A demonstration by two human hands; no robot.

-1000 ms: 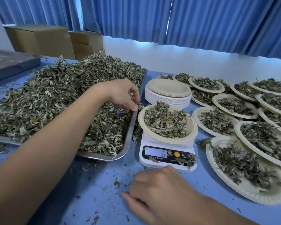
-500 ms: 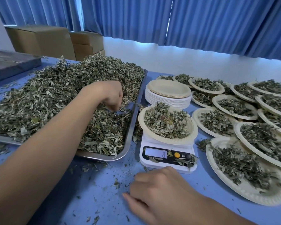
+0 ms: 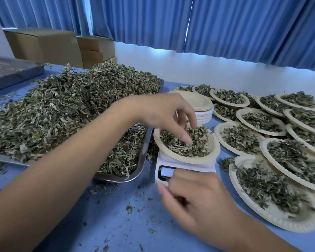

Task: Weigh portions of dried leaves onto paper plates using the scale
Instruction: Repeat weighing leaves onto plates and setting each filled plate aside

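Observation:
A white digital scale (image 3: 166, 173) stands on the blue table, and a paper plate (image 3: 198, 159) heaped with dried leaves sits on top of it. My left hand (image 3: 162, 115) reaches over this plate with its fingers spread downward, the thumb tip touching the leaves. Left of the scale, a metal tray (image 3: 144, 160) holds a big pile of dried leaves (image 3: 62, 110). My right hand (image 3: 195, 199) lies against the scale's front with loosely curled fingers and covers the right part of the display panel. Nothing shows in it.
A stack of empty paper plates (image 3: 202, 106) stands behind the scale. Several filled plates (image 3: 253, 210) crowd the table's right side. Cardboard boxes (image 3: 44, 46) and a dark flat tray (image 3: 11, 71) sit at the back left. Leaf crumbs litter the table in front.
My left hand has moved right from the tray to above the plate on the scale. My right hand has shifted forward from the table to the scale's front panel.

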